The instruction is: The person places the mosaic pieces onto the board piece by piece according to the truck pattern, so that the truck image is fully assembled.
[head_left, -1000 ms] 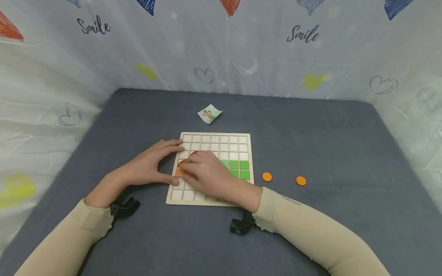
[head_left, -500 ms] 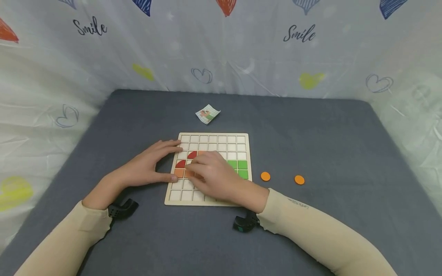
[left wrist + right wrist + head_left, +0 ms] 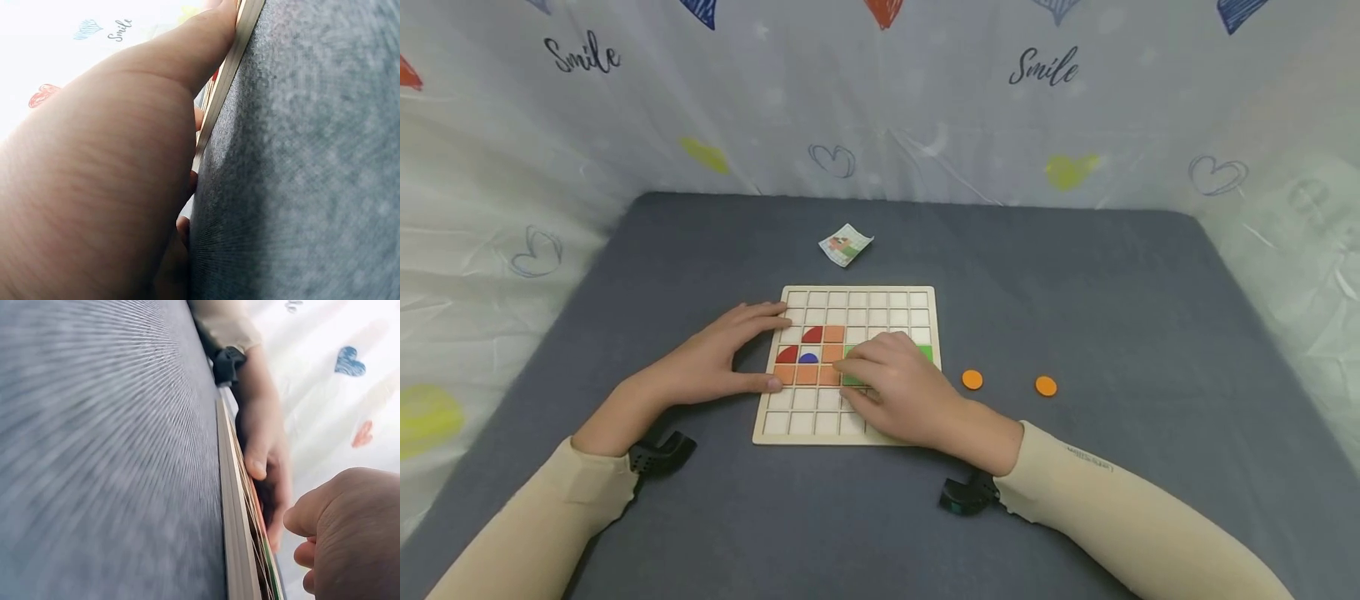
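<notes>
A pale wooden grid board lies on the table. My left hand rests against its left side, fingers on the upper edge and thumb lower down. Red quarter-circle tiles, orange square tiles and a blue half-circle tile fill cells on the left part. Over the middle and right cells hovers my right hand, covering most of the green tiles. Its fingers are loosely bent with the thumb apart, and nothing shows between them; the right wrist view has the fingers above the board.
Two orange discs lie on the table right of the board. A small printed card with a coloured pattern lies behind it. The grey tabletop ends at a white patterned curtain.
My right hand has slid rightward across the board, uncovering the red and orange tiles and the blue half-circle. My left hand has stayed at the board's left side.
</notes>
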`<state>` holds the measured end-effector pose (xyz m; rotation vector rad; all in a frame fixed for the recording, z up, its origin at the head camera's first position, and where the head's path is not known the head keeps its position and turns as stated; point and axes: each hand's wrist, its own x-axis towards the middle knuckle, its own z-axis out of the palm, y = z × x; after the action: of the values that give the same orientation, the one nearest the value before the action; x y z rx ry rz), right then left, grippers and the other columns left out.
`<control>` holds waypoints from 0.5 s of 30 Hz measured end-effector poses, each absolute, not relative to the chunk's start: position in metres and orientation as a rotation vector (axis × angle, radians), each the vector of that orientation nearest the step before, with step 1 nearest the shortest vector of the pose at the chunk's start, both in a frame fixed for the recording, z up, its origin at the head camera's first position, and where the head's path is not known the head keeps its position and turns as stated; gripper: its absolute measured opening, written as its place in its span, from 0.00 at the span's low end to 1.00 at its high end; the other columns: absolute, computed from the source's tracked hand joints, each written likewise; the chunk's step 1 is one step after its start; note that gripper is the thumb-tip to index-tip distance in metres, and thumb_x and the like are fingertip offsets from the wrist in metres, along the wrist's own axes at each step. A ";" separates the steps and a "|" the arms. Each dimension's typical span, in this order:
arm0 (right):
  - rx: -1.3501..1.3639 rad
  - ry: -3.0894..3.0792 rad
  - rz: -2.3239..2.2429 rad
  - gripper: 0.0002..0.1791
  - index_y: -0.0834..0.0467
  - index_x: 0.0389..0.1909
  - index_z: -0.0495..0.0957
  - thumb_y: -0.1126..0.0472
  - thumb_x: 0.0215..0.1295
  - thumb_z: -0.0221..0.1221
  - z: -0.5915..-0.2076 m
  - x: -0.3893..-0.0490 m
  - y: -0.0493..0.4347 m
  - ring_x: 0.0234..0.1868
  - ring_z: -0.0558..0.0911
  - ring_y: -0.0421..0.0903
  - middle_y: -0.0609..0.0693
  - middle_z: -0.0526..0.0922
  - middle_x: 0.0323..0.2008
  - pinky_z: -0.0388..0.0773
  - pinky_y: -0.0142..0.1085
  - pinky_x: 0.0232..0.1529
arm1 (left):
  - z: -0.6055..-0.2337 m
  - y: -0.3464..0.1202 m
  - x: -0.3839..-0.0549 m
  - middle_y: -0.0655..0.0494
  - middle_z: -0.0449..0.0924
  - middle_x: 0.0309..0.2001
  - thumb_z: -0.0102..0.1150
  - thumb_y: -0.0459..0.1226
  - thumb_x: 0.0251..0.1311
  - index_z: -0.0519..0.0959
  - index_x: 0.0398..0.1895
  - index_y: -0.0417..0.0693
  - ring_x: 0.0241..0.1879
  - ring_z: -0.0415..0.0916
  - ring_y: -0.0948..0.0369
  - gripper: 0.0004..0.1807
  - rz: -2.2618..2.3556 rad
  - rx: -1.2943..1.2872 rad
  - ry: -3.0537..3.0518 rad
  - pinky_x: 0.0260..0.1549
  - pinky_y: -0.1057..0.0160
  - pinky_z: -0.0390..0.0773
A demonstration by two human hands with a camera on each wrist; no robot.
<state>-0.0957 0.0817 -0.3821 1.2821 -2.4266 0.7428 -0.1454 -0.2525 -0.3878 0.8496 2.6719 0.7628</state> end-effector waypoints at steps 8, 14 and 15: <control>1.203 -2.419 0.787 0.13 0.59 0.53 0.91 0.61 0.70 0.73 -0.382 -0.092 0.113 0.49 0.83 0.50 0.49 0.88 0.47 0.79 0.49 0.56 | -0.389 -0.252 -0.145 0.62 0.52 0.87 0.77 0.66 0.59 0.68 0.84 0.61 0.88 0.37 0.44 0.52 0.752 0.803 2.689 0.82 0.31 0.44; 1.127 -2.436 0.813 0.14 0.59 0.53 0.91 0.63 0.69 0.73 -0.385 -0.089 0.137 0.51 0.84 0.50 0.49 0.89 0.48 0.79 0.51 0.56 | -0.390 -0.252 -0.146 0.63 0.52 0.87 0.76 0.67 0.59 0.68 0.84 0.61 0.88 0.38 0.45 0.53 0.743 0.809 2.687 0.82 0.32 0.44; 1.120 -2.432 0.819 0.14 0.60 0.53 0.90 0.63 0.68 0.73 -0.386 -0.089 0.140 0.51 0.84 0.50 0.49 0.89 0.48 0.79 0.51 0.56 | -0.390 -0.252 -0.146 0.64 0.52 0.87 0.76 0.67 0.59 0.67 0.84 0.62 0.88 0.38 0.46 0.53 0.744 0.811 2.688 0.83 0.32 0.44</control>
<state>-0.0889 0.1403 -0.3860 1.1195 -2.4317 0.8192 -0.1458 -0.2519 -0.3898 0.8107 2.6881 0.7437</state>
